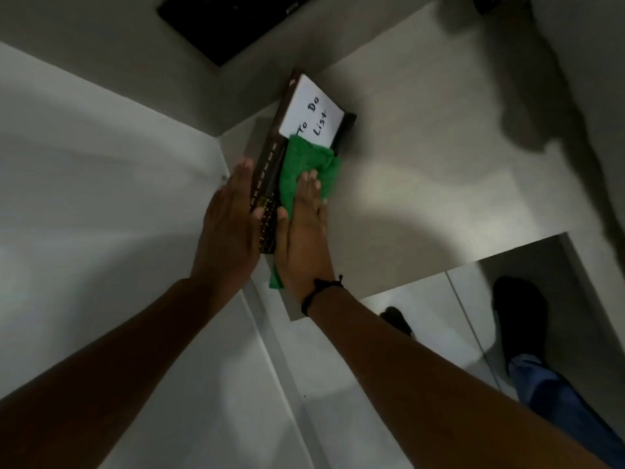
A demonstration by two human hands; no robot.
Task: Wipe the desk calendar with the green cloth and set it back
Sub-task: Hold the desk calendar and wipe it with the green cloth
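The desk calendar is a dark brown board with a row of month labels and a white "To Do List" pad on it. It stands in the corner of a pale desk, against the white side wall. My left hand lies flat with straight fingers against the calendar's left edge. My right hand presses the green cloth flat onto the calendar's face, just below the pad. A strip of cloth shows under the heel of that hand.
The pale desk runs to the right, and its front edge sits near my right wrist. A dark flat object lies at the top, beyond the corner. Below the desk edge are a glossy floor, my blue trouser leg and dark shoes.
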